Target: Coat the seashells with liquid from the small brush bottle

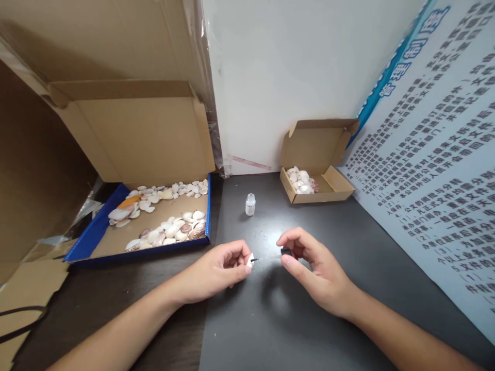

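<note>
1. Shell [250,260], small and white, is in my grasp above the counter [240,335], on the near side of the glass bottle [250,206] and almost straight toward me from it.
2. Edges beyond the bottle: a white board [251,93] stands upright behind it, closing off the counter's far side. To the bottle's right, past the small carton [327,197], a printed banner [417,170] slants in toward me along that side.
3. To the bottle's left, the blue-walled box [135,252] sits with its lid raised and shells [176,229] spread inside; its near wall comes closer to me than the bottle does.
4. Room for moving: counter surface stretches from the bottle toward me, under both my hands, and a gap runs between the bottle and the small carton, which holds a pile of white shells [301,181].
5. My left hand [228,265], nearer me than the bottle and slightly left, has thumb and fingers pinched together on the shell's edge.
6. My right hand [319,270], nearer me and right of the bottle, has thumb and fingers around the black cap [285,252] of a brush [266,257]. Its thin stem points left, and its dark tip is at the shell; whether it presses there I cannot tell.
</note>
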